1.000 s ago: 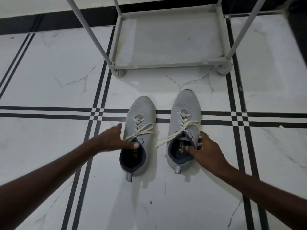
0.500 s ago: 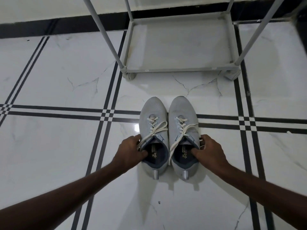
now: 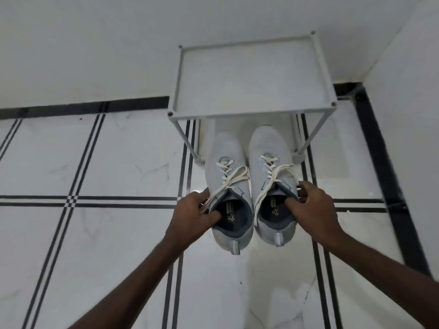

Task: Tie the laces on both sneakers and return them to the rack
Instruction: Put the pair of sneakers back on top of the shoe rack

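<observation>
Two light grey sneakers with cream laces hang side by side in the air, toes pointing away from me. My left hand (image 3: 193,213) grips the collar of the left sneaker (image 3: 226,167), thumb inside the opening. My right hand (image 3: 313,208) holds the right sneaker (image 3: 269,148) the same way at its collar. The laces on both lie in loose loops over the tongues, with ends trailing toward the heels. The white metal shoe rack (image 3: 251,116) stands just beyond the toes, its top shelf bare; the sneaker toes overlap its front edge from my view.
The floor (image 3: 118,162) is white marble tile with black double lines. A white wall (image 3: 95,48) runs behind the rack, and a second wall (image 3: 408,103) closes the corner on the right, edged by a black skirting strip.
Both sneakers were drawn together on the floor, then lifted off it in my hands. My view has risen, so the rack's top shelf now shows from above.
</observation>
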Demonstrator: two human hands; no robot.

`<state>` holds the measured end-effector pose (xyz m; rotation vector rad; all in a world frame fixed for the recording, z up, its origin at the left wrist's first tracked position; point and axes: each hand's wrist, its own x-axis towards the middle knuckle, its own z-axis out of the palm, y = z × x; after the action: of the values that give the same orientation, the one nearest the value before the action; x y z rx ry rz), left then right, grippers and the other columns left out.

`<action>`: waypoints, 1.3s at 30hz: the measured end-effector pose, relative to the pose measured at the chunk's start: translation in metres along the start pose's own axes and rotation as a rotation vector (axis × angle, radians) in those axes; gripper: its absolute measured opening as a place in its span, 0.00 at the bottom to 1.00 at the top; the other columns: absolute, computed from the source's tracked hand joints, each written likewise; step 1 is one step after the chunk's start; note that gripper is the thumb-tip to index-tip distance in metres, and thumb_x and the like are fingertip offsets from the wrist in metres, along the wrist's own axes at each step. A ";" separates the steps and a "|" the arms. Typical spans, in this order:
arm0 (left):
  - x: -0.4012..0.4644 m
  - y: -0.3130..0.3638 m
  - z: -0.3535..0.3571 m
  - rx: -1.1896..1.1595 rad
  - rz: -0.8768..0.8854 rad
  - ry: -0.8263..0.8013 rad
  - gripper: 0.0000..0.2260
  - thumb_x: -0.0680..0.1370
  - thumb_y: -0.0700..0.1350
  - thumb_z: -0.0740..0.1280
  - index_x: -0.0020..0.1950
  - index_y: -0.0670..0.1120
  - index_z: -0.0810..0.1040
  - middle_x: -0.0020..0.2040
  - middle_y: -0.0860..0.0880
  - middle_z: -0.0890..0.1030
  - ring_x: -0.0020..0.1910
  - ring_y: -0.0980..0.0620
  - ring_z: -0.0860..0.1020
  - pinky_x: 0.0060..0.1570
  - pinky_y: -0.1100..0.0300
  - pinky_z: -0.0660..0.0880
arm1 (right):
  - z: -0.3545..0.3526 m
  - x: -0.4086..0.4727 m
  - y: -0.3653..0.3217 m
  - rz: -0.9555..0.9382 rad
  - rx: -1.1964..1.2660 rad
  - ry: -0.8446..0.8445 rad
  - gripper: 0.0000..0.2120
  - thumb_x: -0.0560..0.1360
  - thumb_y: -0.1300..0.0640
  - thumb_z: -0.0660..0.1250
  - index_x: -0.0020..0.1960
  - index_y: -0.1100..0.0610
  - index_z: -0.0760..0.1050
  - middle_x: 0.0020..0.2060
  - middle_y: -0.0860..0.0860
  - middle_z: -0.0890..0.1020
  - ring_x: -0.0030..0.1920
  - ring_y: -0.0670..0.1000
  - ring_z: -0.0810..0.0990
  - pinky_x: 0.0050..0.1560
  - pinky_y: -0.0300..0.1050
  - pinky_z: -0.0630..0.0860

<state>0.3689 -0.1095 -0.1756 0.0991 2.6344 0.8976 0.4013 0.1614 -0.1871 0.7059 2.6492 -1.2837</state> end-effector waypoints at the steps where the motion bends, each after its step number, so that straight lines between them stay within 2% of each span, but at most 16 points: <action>1: -0.004 0.016 -0.021 -0.010 0.008 0.015 0.10 0.64 0.52 0.66 0.42 0.49 0.76 0.36 0.49 0.77 0.36 0.52 0.76 0.35 0.60 0.71 | -0.017 -0.004 -0.022 -0.005 -0.001 0.018 0.14 0.67 0.52 0.70 0.52 0.53 0.78 0.40 0.50 0.83 0.42 0.53 0.81 0.44 0.49 0.78; 3: -0.010 0.050 -0.066 -0.021 0.028 0.043 0.11 0.64 0.53 0.65 0.43 0.49 0.77 0.36 0.49 0.77 0.37 0.51 0.76 0.38 0.56 0.74 | -0.053 -0.014 -0.069 -0.018 0.007 0.046 0.14 0.67 0.53 0.70 0.52 0.53 0.78 0.40 0.51 0.83 0.42 0.55 0.81 0.45 0.51 0.79; 6: -0.014 0.097 -0.131 -0.067 0.046 0.094 0.13 0.64 0.53 0.65 0.45 0.50 0.79 0.37 0.49 0.78 0.39 0.51 0.76 0.41 0.56 0.75 | -0.101 -0.023 -0.135 -0.018 0.036 0.064 0.16 0.64 0.49 0.68 0.52 0.51 0.78 0.40 0.50 0.83 0.42 0.54 0.82 0.46 0.52 0.80; 9: -0.011 0.140 -0.187 -0.097 0.088 0.135 0.12 0.65 0.52 0.66 0.45 0.50 0.80 0.36 0.51 0.77 0.38 0.54 0.76 0.41 0.57 0.74 | -0.139 -0.021 -0.190 -0.034 0.070 0.089 0.14 0.65 0.50 0.68 0.50 0.51 0.78 0.40 0.50 0.84 0.42 0.53 0.82 0.46 0.51 0.79; 12: 0.001 0.180 -0.239 -0.074 0.122 0.152 0.11 0.66 0.53 0.66 0.43 0.49 0.78 0.35 0.49 0.77 0.37 0.52 0.76 0.39 0.57 0.73 | -0.174 -0.011 -0.242 -0.051 0.069 0.114 0.13 0.68 0.52 0.69 0.51 0.53 0.79 0.41 0.50 0.83 0.43 0.53 0.81 0.44 0.47 0.77; 18: 0.059 0.230 -0.296 -0.088 0.125 0.145 0.09 0.66 0.52 0.65 0.42 0.50 0.78 0.34 0.49 0.80 0.36 0.48 0.79 0.36 0.55 0.76 | -0.207 0.048 -0.302 -0.050 0.046 0.127 0.10 0.69 0.55 0.69 0.49 0.58 0.78 0.39 0.54 0.83 0.41 0.56 0.80 0.42 0.48 0.75; 20: 0.089 0.239 -0.301 -0.088 0.118 0.139 0.07 0.67 0.51 0.65 0.41 0.48 0.76 0.33 0.48 0.79 0.35 0.48 0.78 0.34 0.55 0.76 | -0.208 0.079 -0.310 -0.044 0.037 0.119 0.10 0.70 0.57 0.69 0.49 0.60 0.78 0.41 0.55 0.83 0.42 0.58 0.80 0.41 0.46 0.73; 22: 0.119 0.245 -0.298 -0.066 0.113 0.128 0.07 0.67 0.50 0.64 0.40 0.47 0.74 0.32 0.48 0.78 0.34 0.48 0.76 0.32 0.59 0.71 | -0.205 0.112 -0.313 -0.022 0.043 0.110 0.10 0.70 0.57 0.68 0.49 0.61 0.78 0.42 0.56 0.83 0.43 0.58 0.80 0.40 0.45 0.71; 26: 0.190 0.242 -0.276 -0.054 0.054 0.090 0.08 0.68 0.49 0.62 0.42 0.46 0.74 0.33 0.50 0.78 0.36 0.47 0.76 0.34 0.58 0.69 | -0.182 0.187 -0.307 0.017 0.032 0.083 0.09 0.71 0.59 0.67 0.49 0.61 0.77 0.41 0.56 0.81 0.41 0.58 0.78 0.40 0.44 0.68; 32: 0.290 0.193 -0.206 -0.052 -0.021 0.066 0.07 0.70 0.43 0.61 0.46 0.43 0.73 0.38 0.45 0.80 0.38 0.44 0.76 0.37 0.57 0.69 | -0.117 0.287 -0.257 0.067 -0.002 0.032 0.09 0.71 0.61 0.66 0.50 0.62 0.76 0.42 0.56 0.81 0.40 0.58 0.77 0.40 0.44 0.69; 37: 0.334 0.149 -0.147 -0.037 -0.066 0.026 0.03 0.72 0.38 0.61 0.45 0.43 0.70 0.37 0.44 0.79 0.38 0.41 0.76 0.39 0.50 0.73 | -0.063 0.325 -0.206 0.117 -0.048 -0.007 0.05 0.70 0.64 0.66 0.45 0.63 0.74 0.38 0.57 0.80 0.38 0.60 0.76 0.37 0.45 0.68; 39: 0.340 0.136 -0.129 -0.032 -0.079 0.005 0.03 0.73 0.37 0.61 0.46 0.42 0.70 0.38 0.43 0.79 0.38 0.41 0.76 0.39 0.51 0.72 | -0.050 0.330 -0.190 0.128 -0.061 -0.016 0.05 0.69 0.64 0.66 0.45 0.62 0.74 0.39 0.57 0.80 0.39 0.60 0.78 0.37 0.48 0.72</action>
<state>-0.0006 -0.0148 -0.1034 -0.0150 2.6077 0.9143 0.0271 0.2167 -0.1175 0.8377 2.5717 -1.1651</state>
